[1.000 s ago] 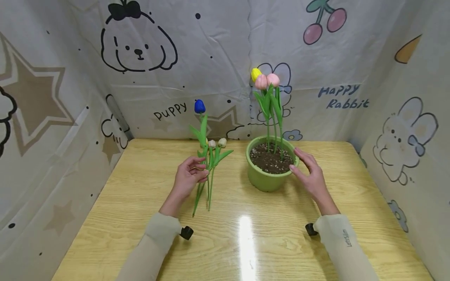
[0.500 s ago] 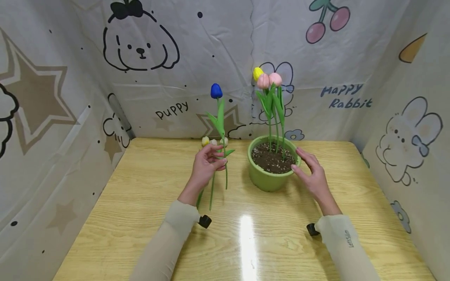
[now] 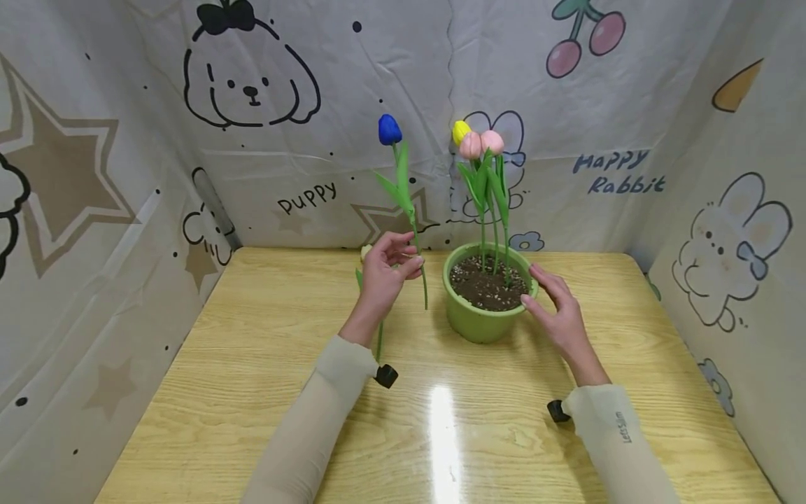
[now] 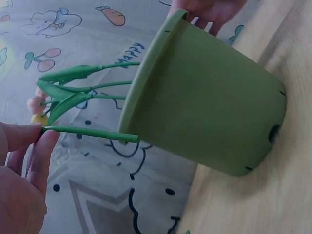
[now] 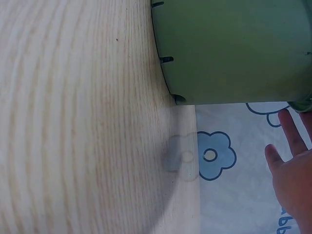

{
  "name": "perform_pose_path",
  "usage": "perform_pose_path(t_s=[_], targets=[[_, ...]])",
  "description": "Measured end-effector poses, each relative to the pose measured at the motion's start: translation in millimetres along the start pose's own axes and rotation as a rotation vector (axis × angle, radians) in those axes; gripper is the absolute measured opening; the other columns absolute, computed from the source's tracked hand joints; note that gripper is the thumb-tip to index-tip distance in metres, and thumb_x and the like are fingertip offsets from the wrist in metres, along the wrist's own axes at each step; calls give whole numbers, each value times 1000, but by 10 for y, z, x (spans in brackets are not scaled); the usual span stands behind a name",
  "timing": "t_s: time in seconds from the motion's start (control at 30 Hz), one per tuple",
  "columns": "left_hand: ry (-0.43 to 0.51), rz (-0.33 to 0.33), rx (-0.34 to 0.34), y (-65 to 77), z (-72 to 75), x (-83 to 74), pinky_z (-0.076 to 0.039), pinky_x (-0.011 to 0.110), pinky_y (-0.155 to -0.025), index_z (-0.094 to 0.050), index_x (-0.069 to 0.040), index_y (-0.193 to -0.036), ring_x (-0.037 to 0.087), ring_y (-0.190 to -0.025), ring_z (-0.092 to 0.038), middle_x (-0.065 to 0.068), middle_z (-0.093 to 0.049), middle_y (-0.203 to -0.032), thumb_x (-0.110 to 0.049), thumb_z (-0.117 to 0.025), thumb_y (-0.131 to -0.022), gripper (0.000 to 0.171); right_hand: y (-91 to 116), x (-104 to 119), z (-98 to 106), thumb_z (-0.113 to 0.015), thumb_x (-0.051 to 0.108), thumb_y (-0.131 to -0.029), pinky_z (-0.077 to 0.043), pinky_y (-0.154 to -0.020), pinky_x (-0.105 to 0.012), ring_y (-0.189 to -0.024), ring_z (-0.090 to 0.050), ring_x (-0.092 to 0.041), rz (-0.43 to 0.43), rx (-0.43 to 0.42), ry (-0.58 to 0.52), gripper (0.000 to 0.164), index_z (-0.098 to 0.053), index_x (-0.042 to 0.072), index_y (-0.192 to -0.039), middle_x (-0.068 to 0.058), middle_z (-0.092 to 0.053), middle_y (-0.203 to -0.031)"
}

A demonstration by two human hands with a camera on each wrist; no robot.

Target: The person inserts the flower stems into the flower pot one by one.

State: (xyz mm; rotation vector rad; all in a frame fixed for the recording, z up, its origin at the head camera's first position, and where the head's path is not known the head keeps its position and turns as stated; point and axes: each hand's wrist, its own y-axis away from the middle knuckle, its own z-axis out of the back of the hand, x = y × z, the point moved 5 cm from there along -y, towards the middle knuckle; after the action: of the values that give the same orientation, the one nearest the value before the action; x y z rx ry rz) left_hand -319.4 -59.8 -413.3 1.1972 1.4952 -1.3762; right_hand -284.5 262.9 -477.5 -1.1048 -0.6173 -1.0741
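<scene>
My left hand [image 3: 385, 271] pinches the green stem of an artificial blue tulip [image 3: 390, 130] between thumb and fingers. The tulip stands upright, its bare stem end left of the green flowerpot [image 3: 481, 325] and apart from it; the left wrist view shows this stem [image 4: 102, 135] in front of the pot's rim. Two pink tulips [image 3: 492, 142] and a yellow tulip [image 3: 461, 131] stand in the pot's dark soil [image 3: 481, 294]. At the pot's right rim, my right hand [image 3: 559, 323] rests with fairly straight, spread fingers and thumb; the right wrist view shows them [image 5: 292, 136] by the rim.
Behind my left hand, loose tulips lie on the wooden table [image 3: 302, 420], mostly hidden; one pale bloom [image 3: 366, 253] shows. A printed cloth [image 3: 283, 161] hangs behind the table and along both sides.
My left hand has lifted the blue tulip off the loose ones, moving it right and up toward the pot. The right hand has stayed at the rim.
</scene>
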Motion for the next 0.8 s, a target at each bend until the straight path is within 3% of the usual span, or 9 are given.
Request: perform_pose_path(t_s=[0.13, 0.27, 0.5, 0.7, 0.8], targets=[[11, -31, 11, -69, -90, -51, -66, 32, -79, -63, 0, -128, 12, -88, -67, 18, -65, -108, 6, -74, -92, 38, 15, 3, -29, -68, 3, -98, -28, -119, -10, -139, -40, 3, 0, -6, -28, 58, -50, 8, -153, -16, -44, -159], [23, -76, 5, -141, -206, -83, -66, 32, -79, -64, -2, -128, 13, -89, -67, 15, -65, -108, 5, -74, -92, 37, 27, 26, -37, -68, 4, -98, -28, -120, -12, -140, -41, 0, -3, -17, -35, 57, -51, 9, -153, -15, -45, -158], [54, -124, -15, -270, -377, -116, -65, 30, -77, -59, 5, -132, 14, -92, -65, 24, -64, -115, 6, -72, -93, 41, -10, 37, -27, -68, 5, -99, -28, -120, -12, -139, -42, 0, 8, -5, -14, 57, -51, 10, -153, -15, -45, -159], [38, -149, -26, -354, -494, -122, -66, 42, -83, -60, 3, -129, 19, -94, -65, 17, -65, -112, 6, -73, -92, 39, -9, 27, -13, -68, 3, -98, -28, -119, -11, -137, -41, 5, 10, -12, -18, 58, -50, 8, -153, -18, -45, -158], [40, -150, -48, -379, -537, -79, -66, 39, -82, -61, 4, -128, 22, -94, -65, 14, -65, -109, 7, -73, -91, 39, -3, 29, -9, -68, 3, -98, -28, -119, -10, -137, -41, 5, 10, -14, -25, 58, -50, 7, -153, -18, -45, -158]])
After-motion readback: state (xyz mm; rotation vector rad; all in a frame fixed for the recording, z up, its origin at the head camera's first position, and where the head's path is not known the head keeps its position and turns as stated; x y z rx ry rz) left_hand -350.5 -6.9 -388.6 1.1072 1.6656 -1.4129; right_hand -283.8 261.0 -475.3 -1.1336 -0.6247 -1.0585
